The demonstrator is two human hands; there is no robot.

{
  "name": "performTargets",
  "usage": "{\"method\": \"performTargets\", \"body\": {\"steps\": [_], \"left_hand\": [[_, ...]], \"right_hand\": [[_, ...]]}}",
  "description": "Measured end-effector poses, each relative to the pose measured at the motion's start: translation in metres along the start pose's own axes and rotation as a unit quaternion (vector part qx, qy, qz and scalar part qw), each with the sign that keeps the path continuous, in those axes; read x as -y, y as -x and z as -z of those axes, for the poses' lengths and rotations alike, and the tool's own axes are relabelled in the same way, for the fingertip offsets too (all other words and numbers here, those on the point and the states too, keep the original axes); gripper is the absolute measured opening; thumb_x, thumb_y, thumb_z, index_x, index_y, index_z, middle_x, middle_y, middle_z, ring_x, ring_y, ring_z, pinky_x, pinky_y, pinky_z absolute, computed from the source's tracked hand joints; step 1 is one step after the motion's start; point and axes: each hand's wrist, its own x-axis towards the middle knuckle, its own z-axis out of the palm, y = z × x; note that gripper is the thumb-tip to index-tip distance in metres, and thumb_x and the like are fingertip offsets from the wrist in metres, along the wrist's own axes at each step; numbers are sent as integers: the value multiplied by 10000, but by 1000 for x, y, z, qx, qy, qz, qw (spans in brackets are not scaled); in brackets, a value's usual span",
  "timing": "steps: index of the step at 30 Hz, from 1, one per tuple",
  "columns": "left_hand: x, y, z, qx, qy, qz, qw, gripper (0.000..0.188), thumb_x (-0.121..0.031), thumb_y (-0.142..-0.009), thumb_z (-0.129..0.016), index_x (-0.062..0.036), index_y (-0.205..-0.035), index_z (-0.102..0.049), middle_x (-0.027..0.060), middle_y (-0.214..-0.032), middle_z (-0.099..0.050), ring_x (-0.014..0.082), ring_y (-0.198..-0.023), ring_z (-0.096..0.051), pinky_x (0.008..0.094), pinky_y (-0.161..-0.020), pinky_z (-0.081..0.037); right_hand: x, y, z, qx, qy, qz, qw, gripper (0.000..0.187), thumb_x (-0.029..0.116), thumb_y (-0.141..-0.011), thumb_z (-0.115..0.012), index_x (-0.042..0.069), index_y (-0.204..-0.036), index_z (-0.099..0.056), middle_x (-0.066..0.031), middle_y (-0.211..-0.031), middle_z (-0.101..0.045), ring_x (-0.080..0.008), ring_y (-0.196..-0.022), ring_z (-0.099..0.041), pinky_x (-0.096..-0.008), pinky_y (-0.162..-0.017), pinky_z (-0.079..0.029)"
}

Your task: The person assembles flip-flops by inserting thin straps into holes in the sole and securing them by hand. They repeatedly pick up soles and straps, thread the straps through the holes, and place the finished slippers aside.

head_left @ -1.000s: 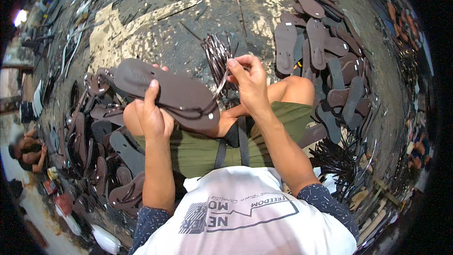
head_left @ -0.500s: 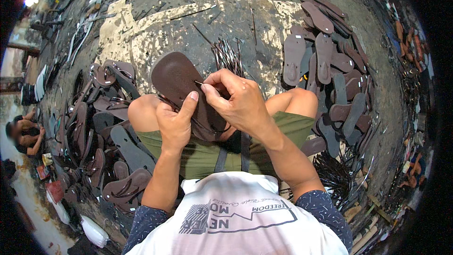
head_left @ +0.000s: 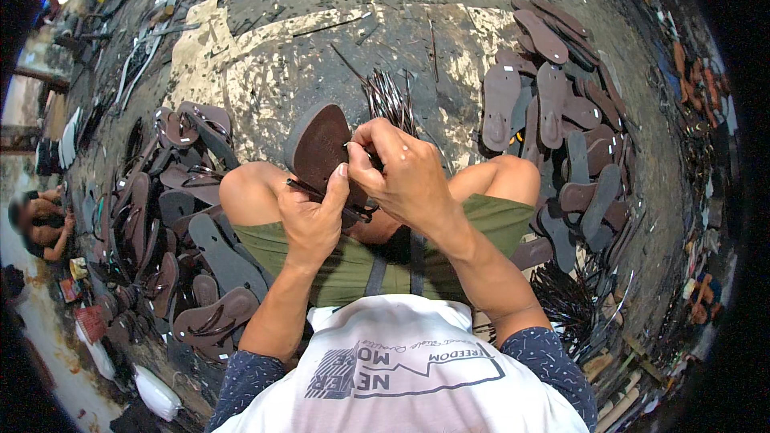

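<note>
A brown flip-flop (head_left: 319, 144) is tilted up on edge above my lap, its grey side wall showing. My left hand (head_left: 311, 220) is closed on its lower left edge, the thumb across the sole. A dark strap (head_left: 305, 188) shows beside that thumb. My right hand (head_left: 411, 172) is closed in a pinch at the sole's right edge. A tiny thin light-coloured piece (head_left: 346, 145) peeks out at those fingertips; its kind is too small to make out. The lower end of the flip-flop is partly hidden behind my hands.
Finished-looking flip-flops (head_left: 216, 317) with straps are heaped at my left. Bare brown and grey soles (head_left: 552, 104) lie piled at my right. A bundle of dark straps (head_left: 389, 104) lies ahead, another (head_left: 561, 298) by my right elbow. A person (head_left: 44, 224) sits far left.
The flip-flop has been turned from nearly face-on to more edge-on, and its toe end has dropped and moved right. Both hands keep their hold, with the left shifted slightly right.
</note>
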Motion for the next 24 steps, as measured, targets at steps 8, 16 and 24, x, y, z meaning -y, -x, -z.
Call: {"method": "performTargets", "body": {"steps": [8, 16, 24], "left_hand": [[13, -1, -1, -10, 13, -10, 1000, 134, -55, -979, -669, 15, -1085, -714, 32, -1026, -731, 118, -907, -677, 283, -815, -547], [21, -4, -4, -28, 8, 2, 1000, 157, -56, -963, -690, 28, -1095, -703, 30, -1005, -730, 112, -876, -674, 277, -793, -543], [22, -3, -13, -24, -1, 12, 1000, 144, -66, -972, -668, 28, -1077, -701, 22, -970, -719, 108, -837, -657, 277, -758, -539]], "right_hand": [[-5, 1, -4, -7, -29, -29, 999, 176, 162, -869, -725, 45, -922, -606, -133, -799, -696, -345, -679, -700, -435, -585, -568], [-11, 1, -6, -2, -53, 8, 999, 136, 92, -893, -723, 4, -967, -650, -133, -839, -707, -225, -717, -716, -332, -640, -561], [-12, 9, 0, 3, -28, -34, 999, 167, 117, -912, -725, -14, -1000, -669, -163, -893, -712, -269, -751, -711, -357, -653, -550]]}}
